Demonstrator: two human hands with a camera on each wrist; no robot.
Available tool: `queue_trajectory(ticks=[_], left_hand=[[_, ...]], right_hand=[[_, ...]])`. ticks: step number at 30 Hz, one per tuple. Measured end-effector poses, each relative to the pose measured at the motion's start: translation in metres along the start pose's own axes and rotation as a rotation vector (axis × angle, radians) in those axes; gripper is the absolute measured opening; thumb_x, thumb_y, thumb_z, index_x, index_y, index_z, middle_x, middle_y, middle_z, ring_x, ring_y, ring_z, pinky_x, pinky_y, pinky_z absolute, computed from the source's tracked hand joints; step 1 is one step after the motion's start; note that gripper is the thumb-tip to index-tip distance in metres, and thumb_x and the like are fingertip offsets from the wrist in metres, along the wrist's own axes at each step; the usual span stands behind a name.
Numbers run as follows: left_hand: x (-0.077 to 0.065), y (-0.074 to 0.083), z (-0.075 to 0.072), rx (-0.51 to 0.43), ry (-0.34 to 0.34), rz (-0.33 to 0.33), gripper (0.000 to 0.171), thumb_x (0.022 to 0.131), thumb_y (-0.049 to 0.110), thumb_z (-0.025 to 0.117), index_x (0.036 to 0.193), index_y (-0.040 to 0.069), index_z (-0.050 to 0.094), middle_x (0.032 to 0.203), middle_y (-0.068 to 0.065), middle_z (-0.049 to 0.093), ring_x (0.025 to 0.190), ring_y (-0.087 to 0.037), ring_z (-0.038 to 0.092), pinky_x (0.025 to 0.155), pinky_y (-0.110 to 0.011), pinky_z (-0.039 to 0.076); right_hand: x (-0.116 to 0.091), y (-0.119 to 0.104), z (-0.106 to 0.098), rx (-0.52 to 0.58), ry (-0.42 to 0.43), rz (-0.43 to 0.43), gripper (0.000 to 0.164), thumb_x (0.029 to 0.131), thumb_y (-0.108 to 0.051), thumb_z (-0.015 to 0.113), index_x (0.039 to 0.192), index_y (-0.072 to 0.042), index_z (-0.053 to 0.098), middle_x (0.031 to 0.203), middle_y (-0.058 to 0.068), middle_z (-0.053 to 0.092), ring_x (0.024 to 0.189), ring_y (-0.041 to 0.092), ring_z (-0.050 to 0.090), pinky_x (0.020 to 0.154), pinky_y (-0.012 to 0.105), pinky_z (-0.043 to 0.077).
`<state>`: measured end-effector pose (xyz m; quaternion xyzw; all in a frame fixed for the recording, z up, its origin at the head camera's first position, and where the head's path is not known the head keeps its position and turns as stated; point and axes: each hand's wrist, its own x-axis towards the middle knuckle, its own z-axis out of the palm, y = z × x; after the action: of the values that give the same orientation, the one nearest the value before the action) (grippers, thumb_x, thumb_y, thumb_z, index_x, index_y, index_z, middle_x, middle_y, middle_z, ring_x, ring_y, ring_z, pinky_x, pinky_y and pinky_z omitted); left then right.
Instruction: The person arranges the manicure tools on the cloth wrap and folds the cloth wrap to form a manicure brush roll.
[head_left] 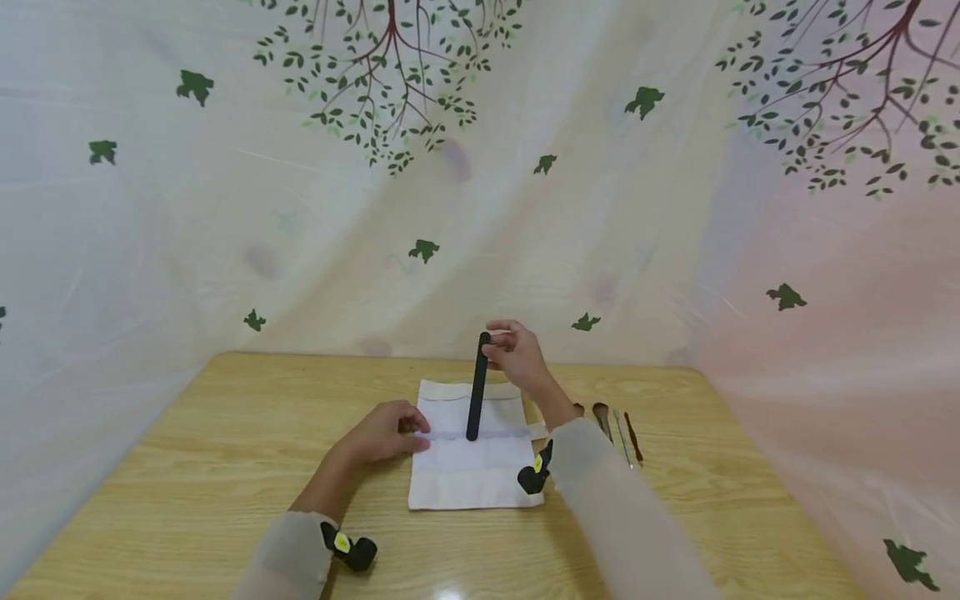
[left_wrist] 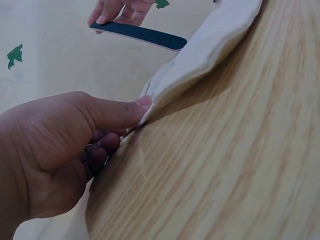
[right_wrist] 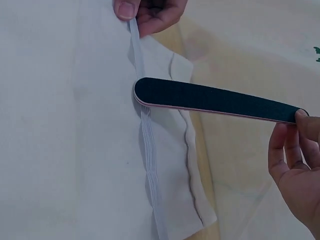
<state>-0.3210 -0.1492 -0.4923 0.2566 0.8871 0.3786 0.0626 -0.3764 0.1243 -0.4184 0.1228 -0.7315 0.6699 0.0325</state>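
Left hand [head_left: 384, 433] pinches; right hand [head_left: 521, 358] pinches higher.

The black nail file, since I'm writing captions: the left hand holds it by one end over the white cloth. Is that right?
The hand is wrong: the head view shows the right hand holding the black nail file by one end over the white cloth.

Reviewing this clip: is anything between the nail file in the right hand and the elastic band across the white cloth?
Nothing visible is. The right hand holds the nail file by one end; its other end overlaps the elastic band. The left hand pinches the white cloth at its edge, beside that path.
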Motion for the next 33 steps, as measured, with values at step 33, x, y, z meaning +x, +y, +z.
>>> queue_trajectory(ticks=[33], left_hand=[[0.000, 0.006, -0.003, -0.018, -0.022, 0.057, 0.011, 0.094, 0.004, 0.057, 0.093, 0.007, 0.068, 0.088, 0.000, 0.058, 0.086, -0.017, 0.053, 0.081, -0.035, 0.044]], right_hand=[[0.015, 0.010, 0.054, 0.197, 0.272, 0.047, 0.029, 0.092, 0.013, 0.066, 0.120, 0.005, 0.064, 0.096, 0.014, 0.068, 0.074, 0.014, 0.065, 0.079, 0.044, 0.060]])
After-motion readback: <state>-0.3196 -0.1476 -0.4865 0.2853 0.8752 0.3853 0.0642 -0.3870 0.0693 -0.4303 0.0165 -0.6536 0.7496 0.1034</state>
